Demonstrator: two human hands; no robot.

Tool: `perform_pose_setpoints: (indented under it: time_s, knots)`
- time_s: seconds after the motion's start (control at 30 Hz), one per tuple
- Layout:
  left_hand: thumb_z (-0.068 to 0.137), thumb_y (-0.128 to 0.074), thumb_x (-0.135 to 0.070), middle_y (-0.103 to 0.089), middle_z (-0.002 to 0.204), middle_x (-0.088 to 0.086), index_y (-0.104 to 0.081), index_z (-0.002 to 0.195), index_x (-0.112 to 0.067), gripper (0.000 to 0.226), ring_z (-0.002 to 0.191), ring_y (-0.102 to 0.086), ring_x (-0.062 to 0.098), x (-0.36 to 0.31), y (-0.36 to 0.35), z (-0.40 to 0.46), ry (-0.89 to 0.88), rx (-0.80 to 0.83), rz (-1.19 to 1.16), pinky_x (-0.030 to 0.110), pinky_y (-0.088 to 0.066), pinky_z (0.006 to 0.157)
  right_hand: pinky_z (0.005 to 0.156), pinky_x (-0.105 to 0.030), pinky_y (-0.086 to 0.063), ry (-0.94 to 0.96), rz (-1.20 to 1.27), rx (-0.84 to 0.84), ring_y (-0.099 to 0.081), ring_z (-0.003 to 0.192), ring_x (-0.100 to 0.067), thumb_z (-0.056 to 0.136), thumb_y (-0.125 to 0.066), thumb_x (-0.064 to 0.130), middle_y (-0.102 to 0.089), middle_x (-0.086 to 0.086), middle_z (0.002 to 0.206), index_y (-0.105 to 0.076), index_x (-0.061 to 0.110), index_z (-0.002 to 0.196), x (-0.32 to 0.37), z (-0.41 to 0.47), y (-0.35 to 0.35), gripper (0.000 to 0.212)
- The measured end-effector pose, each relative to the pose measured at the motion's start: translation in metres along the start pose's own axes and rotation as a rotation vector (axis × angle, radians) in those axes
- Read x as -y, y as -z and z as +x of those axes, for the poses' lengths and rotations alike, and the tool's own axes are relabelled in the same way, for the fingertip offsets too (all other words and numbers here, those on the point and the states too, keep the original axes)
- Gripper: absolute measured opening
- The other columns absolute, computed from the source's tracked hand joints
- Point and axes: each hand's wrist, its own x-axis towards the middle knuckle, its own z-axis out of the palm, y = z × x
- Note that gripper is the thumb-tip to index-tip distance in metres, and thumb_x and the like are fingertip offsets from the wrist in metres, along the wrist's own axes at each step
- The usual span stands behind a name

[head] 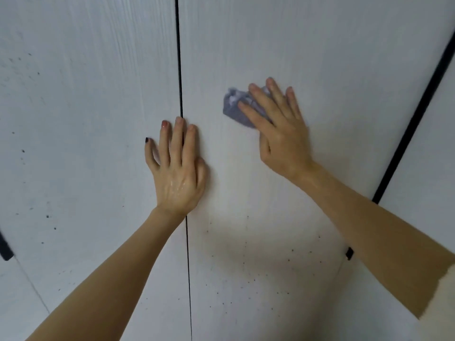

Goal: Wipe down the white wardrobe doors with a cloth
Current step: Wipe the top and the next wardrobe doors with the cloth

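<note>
Two white wardrobe doors fill the view, the left door [81, 119] and the middle door [283, 40], split by a thin dark gap. My right hand [278, 129] presses a crumpled grey-blue cloth [235, 107] flat against the middle door with straight fingers. The cloth sticks out to the left from under the fingers. My left hand [177, 166] lies flat across the gap between the doors, fingers spread and pointing up, holding nothing.
Small dark specks dot the lower middle door [246, 274] and the left door's left side [46, 216]. A second dark gap [416, 119] runs diagonally at the right, with another white door [433, 156] beyond it. A dark object [6, 249] shows at the left edge.
</note>
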Motion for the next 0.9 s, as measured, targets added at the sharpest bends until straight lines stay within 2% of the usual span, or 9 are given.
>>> perform_pose_setpoints:
  time_s: [0.1,0.3,0.37,0.43,0.53,0.6,0.7,0.8,0.9]
  knots:
    - [0.088,-0.039,-0.017,-0.034,0.147,0.018,-0.035,0.140,-0.005,0.054,0.138,-0.020,0.035,-0.018,-0.011,-0.003,-0.001,-0.014,-0.021,0.056,-0.013,0.108,0.114,-0.047,-0.014,-0.002,0.043,0.030,-0.030,0.135,-0.033,0.083,-0.039,-0.002,-0.047,-0.010,0.140,-0.045,0.012,0.135,0.017,-0.049,-0.010,0.054]
    - [0.090,-0.036,-0.018,-0.031,0.148,0.014,-0.038,0.140,-0.011,0.051,0.137,-0.024,0.036,-0.034,-0.020,-0.013,-0.152,-0.039,-0.023,0.060,-0.013,0.108,0.115,-0.043,-0.013,0.503,-0.034,0.364,-0.029,0.137,-0.025,0.084,-0.039,0.001,-0.040,-0.003,0.146,-0.039,0.018,0.138,-0.009,-0.146,-0.006,0.056]
    - [0.088,-0.040,-0.018,-0.027,0.149,0.013,-0.039,0.141,-0.011,0.053,0.138,-0.022,0.035,-0.046,-0.018,-0.008,-0.179,-0.022,-0.051,0.059,-0.012,0.109,0.114,-0.044,-0.014,0.438,-0.068,0.291,-0.024,0.140,-0.024,0.088,-0.035,-0.001,-0.036,-0.003,0.147,-0.036,0.018,0.139,-0.035,-0.136,0.003,0.054]
    - [0.088,-0.040,-0.019,-0.030,0.149,0.015,-0.040,0.140,-0.011,0.052,0.138,-0.022,0.035,-0.060,-0.018,-0.001,-0.195,-0.004,-0.078,0.059,-0.014,0.109,0.114,-0.047,-0.014,0.220,-0.112,0.152,-0.019,0.142,-0.026,0.089,-0.036,-0.005,-0.032,-0.004,0.145,-0.034,0.017,0.139,-0.061,-0.115,0.014,0.055]
    - [0.091,-0.036,-0.020,-0.035,0.147,0.016,-0.040,0.140,-0.011,0.050,0.138,-0.024,0.034,-0.081,-0.021,-0.002,-0.245,0.011,-0.111,0.059,-0.016,0.108,0.117,-0.042,-0.002,-0.128,-0.072,-0.002,-0.021,0.137,-0.036,0.082,-0.043,-0.016,-0.032,-0.009,0.146,-0.032,0.015,0.140,-0.083,-0.096,0.025,0.066]
    - [0.090,-0.035,-0.019,-0.037,0.146,0.015,-0.040,0.140,-0.011,0.050,0.138,-0.025,0.034,-0.095,-0.027,-0.015,-0.292,0.019,-0.128,0.059,-0.015,0.108,0.117,-0.038,0.006,-0.235,-0.022,-0.036,-0.017,0.138,-0.037,0.079,-0.045,-0.019,-0.032,-0.013,0.147,-0.030,0.014,0.141,-0.079,-0.107,0.024,0.071]
    - [0.087,-0.040,-0.017,-0.037,0.146,0.015,-0.043,0.139,-0.011,0.052,0.137,-0.026,0.034,-0.111,-0.037,-0.043,-0.332,0.011,-0.114,0.058,-0.013,0.108,0.117,-0.042,0.005,-0.196,0.007,0.013,-0.007,0.143,-0.028,0.079,-0.040,-0.015,-0.024,-0.003,0.150,-0.027,0.018,0.142,-0.058,-0.166,0.008,0.072]
    - [0.086,-0.042,-0.018,-0.037,0.146,0.014,-0.044,0.139,-0.011,0.053,0.137,-0.028,0.034,-0.121,-0.044,-0.074,-0.348,-0.009,-0.099,0.058,-0.013,0.109,0.117,-0.049,-0.007,0.011,-0.055,0.152,0.001,0.146,-0.021,0.081,-0.036,-0.006,-0.016,0.002,0.155,-0.021,0.023,0.144,-0.028,-0.258,-0.009,0.072]
    - [0.085,-0.044,-0.016,-0.038,0.146,0.014,-0.046,0.138,-0.012,0.053,0.136,-0.030,0.035,-0.125,-0.051,-0.094,-0.356,-0.038,-0.072,0.057,-0.014,0.108,0.115,-0.048,-0.014,0.200,-0.135,0.262,-0.004,0.146,-0.024,0.078,-0.038,-0.004,-0.024,-0.001,0.151,-0.029,0.020,0.143,-0.015,-0.317,-0.017,0.070]
